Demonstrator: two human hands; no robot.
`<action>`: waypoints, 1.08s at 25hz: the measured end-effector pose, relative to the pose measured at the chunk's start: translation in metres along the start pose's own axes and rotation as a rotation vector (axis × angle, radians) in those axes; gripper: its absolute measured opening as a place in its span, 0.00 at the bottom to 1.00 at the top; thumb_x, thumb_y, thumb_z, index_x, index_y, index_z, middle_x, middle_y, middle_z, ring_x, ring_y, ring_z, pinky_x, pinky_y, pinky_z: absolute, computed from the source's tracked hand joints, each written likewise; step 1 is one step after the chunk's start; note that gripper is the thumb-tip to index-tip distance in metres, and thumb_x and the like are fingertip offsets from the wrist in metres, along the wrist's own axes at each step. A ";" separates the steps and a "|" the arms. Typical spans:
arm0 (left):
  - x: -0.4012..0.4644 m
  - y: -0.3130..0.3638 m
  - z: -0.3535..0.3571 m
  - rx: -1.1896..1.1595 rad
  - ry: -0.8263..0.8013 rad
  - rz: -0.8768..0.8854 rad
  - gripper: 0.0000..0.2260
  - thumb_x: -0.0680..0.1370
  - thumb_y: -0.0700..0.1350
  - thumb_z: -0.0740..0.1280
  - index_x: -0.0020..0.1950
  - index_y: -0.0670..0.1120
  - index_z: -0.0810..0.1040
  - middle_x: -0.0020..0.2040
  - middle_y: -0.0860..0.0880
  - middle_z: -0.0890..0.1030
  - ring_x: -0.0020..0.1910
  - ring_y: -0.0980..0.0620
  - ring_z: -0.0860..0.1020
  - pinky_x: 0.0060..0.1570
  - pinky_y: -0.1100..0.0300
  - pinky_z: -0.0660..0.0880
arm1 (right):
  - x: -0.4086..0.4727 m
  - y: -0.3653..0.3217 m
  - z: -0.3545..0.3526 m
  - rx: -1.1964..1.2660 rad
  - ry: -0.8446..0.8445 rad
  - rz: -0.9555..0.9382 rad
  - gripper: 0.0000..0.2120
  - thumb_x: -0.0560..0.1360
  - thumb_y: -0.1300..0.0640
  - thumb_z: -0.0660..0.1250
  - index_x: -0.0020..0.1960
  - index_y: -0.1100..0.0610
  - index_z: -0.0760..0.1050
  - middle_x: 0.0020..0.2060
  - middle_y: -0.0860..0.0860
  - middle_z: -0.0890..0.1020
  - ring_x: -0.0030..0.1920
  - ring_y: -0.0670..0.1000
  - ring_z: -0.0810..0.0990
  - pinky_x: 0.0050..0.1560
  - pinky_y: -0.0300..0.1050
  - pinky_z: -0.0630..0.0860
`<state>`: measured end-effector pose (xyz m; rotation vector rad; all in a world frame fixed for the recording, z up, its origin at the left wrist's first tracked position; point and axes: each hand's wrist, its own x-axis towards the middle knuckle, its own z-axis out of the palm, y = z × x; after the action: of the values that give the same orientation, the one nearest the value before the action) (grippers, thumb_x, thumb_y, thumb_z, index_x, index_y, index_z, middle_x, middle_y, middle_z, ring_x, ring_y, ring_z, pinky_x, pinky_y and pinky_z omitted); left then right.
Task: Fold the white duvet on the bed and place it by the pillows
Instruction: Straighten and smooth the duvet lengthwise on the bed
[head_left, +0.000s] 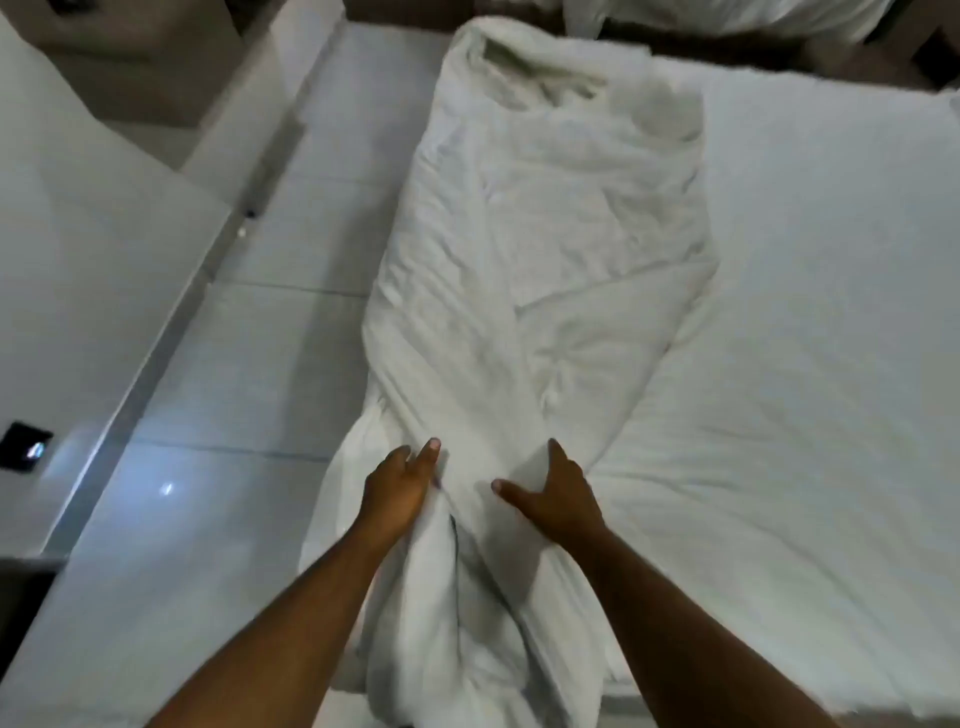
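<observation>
The white duvet (545, 218) lies bunched in a long, rumpled strip along the left side of the bed (810, 291). Its near end hangs over the bed's near edge. My left hand (397, 488) lies against the left side of the strip's narrow part, fingers straight. On the right of that narrow part, my right hand (558, 496) presses the cloth with fingers spread and thumb out. A white pillow (727, 13) shows partly at the top edge, beyond the bed's far end.
White tiled floor (249, 415) runs along the left of the bed. A white wall or cabinet (78, 270) with a small dark panel (23, 447) stands further left. The right part of the mattress carries only the fitted sheet.
</observation>
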<state>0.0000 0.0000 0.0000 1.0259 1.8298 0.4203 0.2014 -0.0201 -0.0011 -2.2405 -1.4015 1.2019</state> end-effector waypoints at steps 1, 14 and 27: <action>0.008 -0.004 0.013 -0.031 -0.017 -0.034 0.32 0.72 0.71 0.61 0.55 0.44 0.79 0.56 0.44 0.82 0.59 0.41 0.78 0.63 0.49 0.73 | -0.003 0.018 0.014 -0.025 -0.042 0.064 0.61 0.56 0.24 0.69 0.79 0.50 0.49 0.74 0.55 0.66 0.72 0.59 0.68 0.68 0.56 0.69; 0.067 0.043 0.071 -0.386 0.342 -0.144 0.24 0.71 0.46 0.72 0.65 0.43 0.72 0.61 0.46 0.79 0.58 0.44 0.78 0.55 0.57 0.74 | -0.052 0.137 0.058 0.000 -0.066 0.130 0.25 0.67 0.34 0.68 0.51 0.50 0.64 0.39 0.45 0.77 0.42 0.53 0.80 0.42 0.47 0.76; -0.056 0.046 0.140 -0.310 -0.156 0.064 0.18 0.75 0.43 0.67 0.65 0.43 0.74 0.61 0.44 0.80 0.59 0.44 0.78 0.61 0.49 0.76 | -0.072 0.168 -0.019 -0.478 0.378 -0.061 0.47 0.64 0.33 0.73 0.73 0.60 0.65 0.67 0.64 0.72 0.65 0.66 0.72 0.60 0.63 0.73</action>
<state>0.1529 -0.0379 -0.0051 0.8782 1.5390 0.6231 0.3076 -0.1619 -0.0486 -2.5236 -1.7048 0.4081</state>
